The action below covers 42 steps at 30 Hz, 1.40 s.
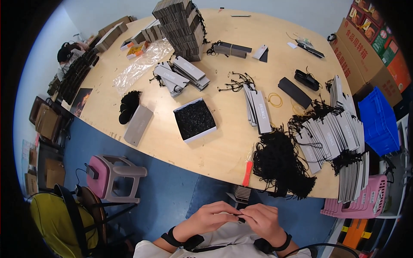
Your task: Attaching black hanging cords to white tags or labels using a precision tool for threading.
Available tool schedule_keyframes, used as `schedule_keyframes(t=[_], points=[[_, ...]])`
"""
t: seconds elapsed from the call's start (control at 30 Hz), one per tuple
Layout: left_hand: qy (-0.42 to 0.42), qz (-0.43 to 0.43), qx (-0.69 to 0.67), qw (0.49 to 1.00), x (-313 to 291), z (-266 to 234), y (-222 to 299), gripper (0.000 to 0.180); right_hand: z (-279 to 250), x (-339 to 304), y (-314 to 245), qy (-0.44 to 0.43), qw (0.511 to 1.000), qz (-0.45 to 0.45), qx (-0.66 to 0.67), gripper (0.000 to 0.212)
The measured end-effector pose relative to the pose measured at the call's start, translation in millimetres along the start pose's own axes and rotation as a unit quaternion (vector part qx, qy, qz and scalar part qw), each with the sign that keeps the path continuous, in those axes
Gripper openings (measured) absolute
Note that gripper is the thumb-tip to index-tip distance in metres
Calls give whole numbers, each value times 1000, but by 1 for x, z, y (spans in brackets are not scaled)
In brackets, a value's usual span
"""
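Observation:
Close to my body, just off the table's near edge, my left hand (211, 218) and my right hand (263, 219) meet with fingertips pinched together. Something small and dark shows between them, too small and covered to name. Beyond my hands, below the table edge, is a stack of grey tags (241, 194). On the table nearest my right hand lies a large heap of black cords (284, 165), with a red-handled tool (247, 173) beside it. An open white box (200, 135) holds many small black pieces (193, 119).
Strung grey tags (331, 139) spread at the right, near a blue bin (378, 120) and a pink basket (357, 202). A tall tag stack (178, 32) rises at the back. A pink-seated stool (120, 176) stands left. Another person (71, 56) sits far left.

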<state>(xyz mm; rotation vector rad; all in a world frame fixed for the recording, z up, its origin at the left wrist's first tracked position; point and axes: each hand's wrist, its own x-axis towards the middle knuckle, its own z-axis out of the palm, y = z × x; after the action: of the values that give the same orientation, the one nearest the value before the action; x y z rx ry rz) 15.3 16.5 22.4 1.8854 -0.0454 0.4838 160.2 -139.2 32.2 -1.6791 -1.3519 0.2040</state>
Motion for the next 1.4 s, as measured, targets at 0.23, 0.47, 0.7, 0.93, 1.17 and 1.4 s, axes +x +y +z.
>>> schedule_keyframes(t=[0.23, 0.47, 0.7, 0.93, 1.17, 1.4], points=[[12, 15, 44, 999, 2, -1, 2, 26, -6, 6, -6, -3, 1000, -14, -3, 15], [-10, -21, 37, 999, 7, -2, 4, 28, -8, 3, -3, -35, 998, -42, 38, 18], [68, -44, -25, 996, 1, -6, 3, 28, -10, -5, -1, 7, 990, 78, 121, 24], [170, -39, -150, 973, 4, -9, -1, 25, 0, -12, 9, -136, 983, 87, 88, 30], [359, -114, -87, 922, 5, -44, -20, 24, -14, -16, 15, -236, 944, 178, 143, 30], [364, -127, -79, 919, 12, -47, -32, 24, -36, -7, 19, -300, 919, 213, 144, 30]])
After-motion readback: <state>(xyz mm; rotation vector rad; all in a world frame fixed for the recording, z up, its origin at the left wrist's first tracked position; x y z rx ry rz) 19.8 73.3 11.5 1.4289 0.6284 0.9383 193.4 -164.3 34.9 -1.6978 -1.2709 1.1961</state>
